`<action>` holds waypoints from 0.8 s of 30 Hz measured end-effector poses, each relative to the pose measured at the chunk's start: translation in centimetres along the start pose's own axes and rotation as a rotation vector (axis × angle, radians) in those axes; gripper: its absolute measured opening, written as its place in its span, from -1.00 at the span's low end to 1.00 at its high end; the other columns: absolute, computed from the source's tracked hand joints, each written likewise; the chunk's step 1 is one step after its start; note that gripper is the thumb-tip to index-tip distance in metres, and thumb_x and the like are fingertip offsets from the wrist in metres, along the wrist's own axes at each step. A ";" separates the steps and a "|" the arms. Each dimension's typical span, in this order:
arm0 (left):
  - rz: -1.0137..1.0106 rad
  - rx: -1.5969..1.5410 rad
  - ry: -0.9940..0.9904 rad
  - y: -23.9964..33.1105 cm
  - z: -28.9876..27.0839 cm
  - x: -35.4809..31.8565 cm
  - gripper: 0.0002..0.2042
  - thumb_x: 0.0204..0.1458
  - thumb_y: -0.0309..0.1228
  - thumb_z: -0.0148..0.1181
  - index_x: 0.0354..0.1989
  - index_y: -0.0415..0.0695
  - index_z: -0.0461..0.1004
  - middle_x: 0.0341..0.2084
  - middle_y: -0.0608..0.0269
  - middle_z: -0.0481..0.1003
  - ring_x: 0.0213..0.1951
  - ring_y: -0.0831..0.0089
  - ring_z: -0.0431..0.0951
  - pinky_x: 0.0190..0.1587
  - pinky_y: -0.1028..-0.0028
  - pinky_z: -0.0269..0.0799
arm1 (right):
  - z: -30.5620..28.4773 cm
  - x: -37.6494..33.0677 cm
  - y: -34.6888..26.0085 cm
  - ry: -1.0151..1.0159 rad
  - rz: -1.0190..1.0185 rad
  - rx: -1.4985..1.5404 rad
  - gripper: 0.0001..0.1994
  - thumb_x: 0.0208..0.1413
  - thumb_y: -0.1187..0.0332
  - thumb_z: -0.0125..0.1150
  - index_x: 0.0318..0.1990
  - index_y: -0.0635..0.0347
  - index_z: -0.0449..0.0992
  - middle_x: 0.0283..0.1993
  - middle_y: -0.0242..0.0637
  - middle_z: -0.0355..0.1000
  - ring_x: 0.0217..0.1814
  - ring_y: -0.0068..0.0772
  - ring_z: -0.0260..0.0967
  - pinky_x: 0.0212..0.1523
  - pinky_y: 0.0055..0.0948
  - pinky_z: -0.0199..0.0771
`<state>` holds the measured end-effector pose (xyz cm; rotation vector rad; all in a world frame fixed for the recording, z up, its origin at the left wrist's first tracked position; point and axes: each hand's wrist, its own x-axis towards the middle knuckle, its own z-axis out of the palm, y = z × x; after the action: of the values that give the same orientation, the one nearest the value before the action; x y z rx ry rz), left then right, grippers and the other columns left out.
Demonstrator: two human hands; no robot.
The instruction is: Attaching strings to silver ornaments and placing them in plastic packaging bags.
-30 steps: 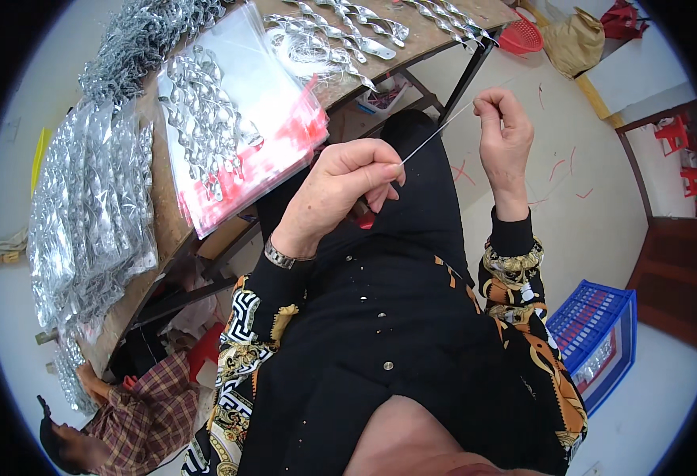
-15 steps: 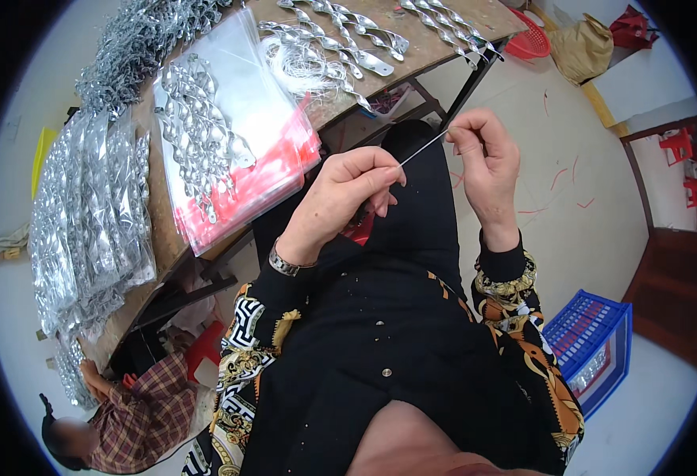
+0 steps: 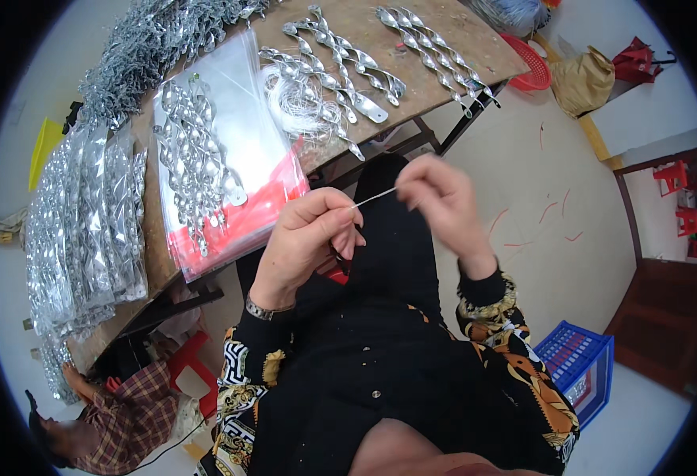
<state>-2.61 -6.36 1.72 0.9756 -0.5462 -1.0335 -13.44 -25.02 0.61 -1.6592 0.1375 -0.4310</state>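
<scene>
A thin pale cord (image 3: 375,197) stretches straight between the two hands, just right of the stack of clear plastic bags (image 3: 255,155) and over the dark trouser leg (image 3: 392,262). Its long axis runs crosswise, one end low at the left hand (image 3: 305,242), the other higher at the right hand (image 3: 444,202), a gentler slant than that of the stack's red near edge. The left hand, beside the stack's near right corner, pinches the cord between thumb and forefinger, with its remaining fingers curled below; a red and dark piece (image 3: 334,274) shows beneath them, too hidden to identify. The right hand, farther right of the stack, is blurred; its thumb and fingertips come together on the cord's upper end, though how each finger lies cannot be told. On the stack, a bunch of silver twisted strips (image 3: 194,151) lies lengthwise, flat drilled tabs toward the red edge. Just right of the stack sits a loose coil of white string (image 3: 297,111), with more spiral strips (image 3: 340,63) next to it and a separate group of spirals (image 3: 436,55) farther right. Left of the stack lie bagged silver spirals (image 3: 86,230); beyond its far left corner is a tangled silver heap (image 3: 154,47). Well to the near left of the stack, a co-worker in a plaid shirt (image 3: 138,412) reaches toward silver material (image 3: 53,369).
</scene>
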 end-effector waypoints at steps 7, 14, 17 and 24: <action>0.268 -0.087 0.188 4.5 0.4 0.5 -0.88 0.20 -0.48 -0.06 -0.27 -0.26 0.39 -0.69 0.34 0.30 -0.61 0.49 0.38 -0.29 0.40 0.48 | 4.5 -0.4 1.5 -0.308 0.066 0.009 -0.81 0.09 0.54 0.06 -0.13 0.33 0.43 -0.25 -0.26 0.45 -0.21 -0.51 0.41 -0.17 -0.51 0.41; 0.467 -0.216 0.228 8.3 0.2 1.1 -0.84 0.23 -0.40 -0.08 -0.25 -0.24 0.38 -0.67 0.36 0.25 -0.57 0.52 0.34 -0.26 0.39 0.49 | 5.4 -1.7 2.6 -0.387 0.009 0.008 -0.81 0.05 0.44 0.15 -0.17 0.31 0.46 -0.35 -0.19 0.48 -0.34 -0.35 0.45 -0.28 -0.46 0.42; 0.487 -0.283 0.134 8.4 -0.7 1.5 -0.83 0.24 -0.40 -0.09 -0.20 -0.24 0.38 -0.62 0.35 0.32 -0.52 0.50 0.38 -0.18 0.35 0.48 | 4.7 -2.3 2.2 -0.417 0.031 -0.016 -0.81 0.03 0.43 0.18 -0.21 0.31 0.46 -0.39 -0.19 0.46 -0.39 -0.33 0.43 -0.33 -0.46 0.40; 0.462 -0.142 0.303 7.5 -0.7 2.5 -0.61 0.22 -0.36 -0.07 0.18 -0.26 0.17 0.03 -0.05 0.36 0.12 0.14 0.35 0.17 0.17 0.28 | 1.6 -1.9 -0.9 -0.185 0.100 -0.177 -0.93 0.04 0.50 0.16 -0.37 0.32 0.46 -0.49 -0.40 0.41 -0.43 -0.67 0.31 -0.40 -0.61 0.28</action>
<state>2.43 -7.06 7.77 0.8099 -0.4123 -0.4927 -14.78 -22.77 1.01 -1.8481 0.1230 -0.1927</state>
